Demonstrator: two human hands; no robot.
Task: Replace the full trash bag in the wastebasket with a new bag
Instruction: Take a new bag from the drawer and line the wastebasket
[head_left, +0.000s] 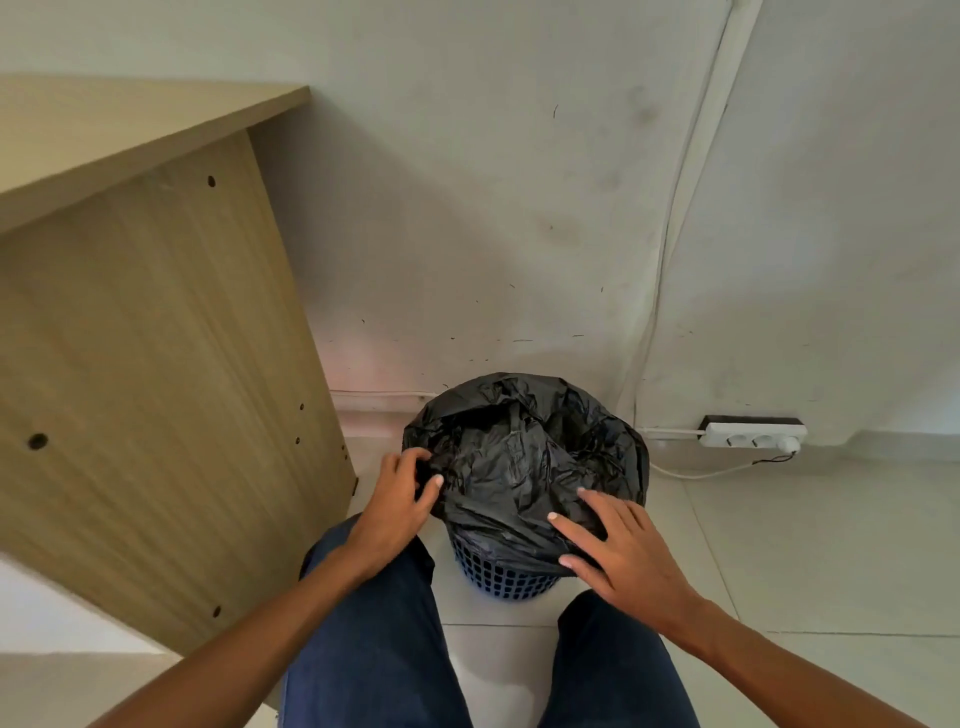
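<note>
Pale wall (467, 208) and tiled floor (779, 545) form the background. The blue wastebasket (498, 577) stands on the floor at the wall's foot, just ahead of my knees.

Left to right:
- **Desk** (156, 364): its side panel is near the basket.
- **Left hand** (400, 499): my fingers and thumb are curled, pinching the black trash bag (519, 447) at the rim's left side.
- **Right hand** (623, 551): my fingers are straight and spread, resting on the bag's near right side and gripping nothing.
- **Power strip** (753, 434): it lies by the wall.

The step in hand, as I judge it, is freeing the bag's folded-over edge from the rim. To do it well, I peel the fold upward all round and gather the mouth closed before lifting. I also steady the light basket so it does not rise with the bag.
</note>
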